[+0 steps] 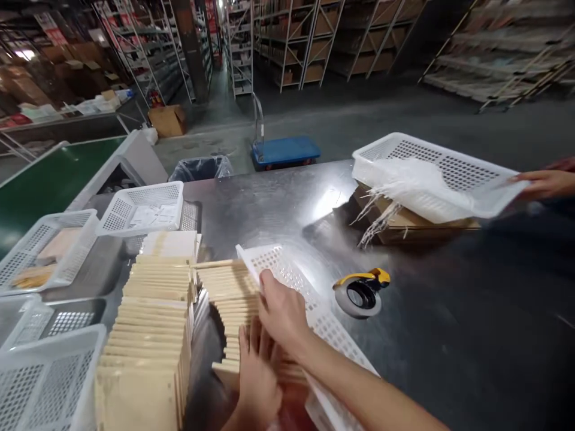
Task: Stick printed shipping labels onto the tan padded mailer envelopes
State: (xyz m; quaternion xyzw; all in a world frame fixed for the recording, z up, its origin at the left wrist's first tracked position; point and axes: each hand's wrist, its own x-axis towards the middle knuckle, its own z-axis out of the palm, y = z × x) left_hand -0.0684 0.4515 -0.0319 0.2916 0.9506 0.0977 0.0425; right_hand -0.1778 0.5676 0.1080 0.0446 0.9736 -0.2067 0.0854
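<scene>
My right hand (285, 308) is closed around the rim of a white perforated plastic basket (339, 335), which stands tilted on its side. A row of tan envelopes (229, 286) lies partly inside the basket, along its open side. My left hand (258, 374) rests against these envelopes, its fingers stretched out over their edges. To the left, a longer row of packed tan envelopes (150, 323) stands on the table. A tape dispenser (359, 293) with a yellow handle lies right of the basket.
On the metal table (251, 203), another person's hand (543, 182) holds a white basket (431, 173) with white stringy material over a cardboard box (395, 224). More white baskets (141, 206) line the left. Beyond are a green conveyor (58, 167) and blue trolley (287, 149).
</scene>
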